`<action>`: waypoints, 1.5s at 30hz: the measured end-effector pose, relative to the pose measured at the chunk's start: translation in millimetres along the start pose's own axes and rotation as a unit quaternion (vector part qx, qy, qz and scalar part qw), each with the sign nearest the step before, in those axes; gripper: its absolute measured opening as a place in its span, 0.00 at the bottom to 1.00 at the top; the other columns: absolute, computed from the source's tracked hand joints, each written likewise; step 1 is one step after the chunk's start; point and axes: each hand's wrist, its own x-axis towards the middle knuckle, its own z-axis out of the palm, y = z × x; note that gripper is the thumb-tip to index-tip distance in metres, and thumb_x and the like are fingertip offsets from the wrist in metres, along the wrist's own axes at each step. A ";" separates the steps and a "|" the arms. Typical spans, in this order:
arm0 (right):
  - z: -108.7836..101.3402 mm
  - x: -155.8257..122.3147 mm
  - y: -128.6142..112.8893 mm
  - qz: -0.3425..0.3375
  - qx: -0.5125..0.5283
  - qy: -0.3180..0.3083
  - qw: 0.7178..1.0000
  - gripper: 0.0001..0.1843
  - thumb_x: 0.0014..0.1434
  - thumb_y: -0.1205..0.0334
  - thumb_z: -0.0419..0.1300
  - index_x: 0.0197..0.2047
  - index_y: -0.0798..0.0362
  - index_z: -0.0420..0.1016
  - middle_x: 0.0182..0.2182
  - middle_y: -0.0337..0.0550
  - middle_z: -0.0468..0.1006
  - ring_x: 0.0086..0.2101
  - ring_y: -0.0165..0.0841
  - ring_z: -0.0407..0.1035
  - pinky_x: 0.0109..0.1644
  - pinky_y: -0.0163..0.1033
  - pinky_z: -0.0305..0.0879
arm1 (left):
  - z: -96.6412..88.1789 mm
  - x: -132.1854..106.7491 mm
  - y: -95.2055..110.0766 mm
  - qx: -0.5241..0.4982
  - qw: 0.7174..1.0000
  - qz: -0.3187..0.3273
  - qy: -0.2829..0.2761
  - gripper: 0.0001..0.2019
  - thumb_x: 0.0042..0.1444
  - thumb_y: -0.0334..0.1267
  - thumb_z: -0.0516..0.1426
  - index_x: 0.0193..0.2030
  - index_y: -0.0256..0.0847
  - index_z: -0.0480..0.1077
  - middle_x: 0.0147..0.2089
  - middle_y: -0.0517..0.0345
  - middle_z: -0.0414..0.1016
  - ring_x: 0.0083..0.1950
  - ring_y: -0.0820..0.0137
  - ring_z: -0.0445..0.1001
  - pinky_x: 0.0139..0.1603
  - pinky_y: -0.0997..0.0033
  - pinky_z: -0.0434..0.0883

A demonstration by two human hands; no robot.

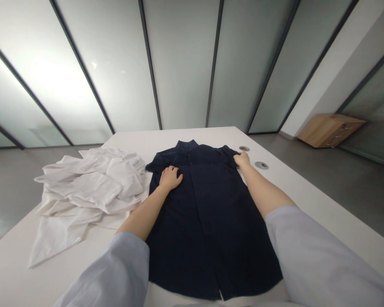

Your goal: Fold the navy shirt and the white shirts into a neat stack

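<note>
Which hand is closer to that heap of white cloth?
Left. The left hand rests on the dark shirt beside the white heap; the right hand is at the shirt's opposite shoulder.

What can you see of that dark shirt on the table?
The shirt is dark navy, thin cloth by its look, with a small collar and a buttoned front. It lies spread flat, front up, collar farthest away, on the white table. The left hand lies flat on its chest; the right hand is at its far shoulder, grip unclear. White cloths lie close on its left.
</note>
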 end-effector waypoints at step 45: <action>31.4 -97.0 -25.5 -0.296 -0.179 -0.107 0.932 0.28 0.66 0.48 0.47 0.62 0.55 0.67 0.63 0.55 0.63 0.61 0.47 0.57 0.63 0.51 0.52 | -7.3 12.2 -25.7 0.083 0.985 -0.137 0.065 0.28 0.60 0.50 0.48 0.62 0.36 0.64 0.69 0.40 0.57 0.70 0.50 0.51 0.68 0.46 0.48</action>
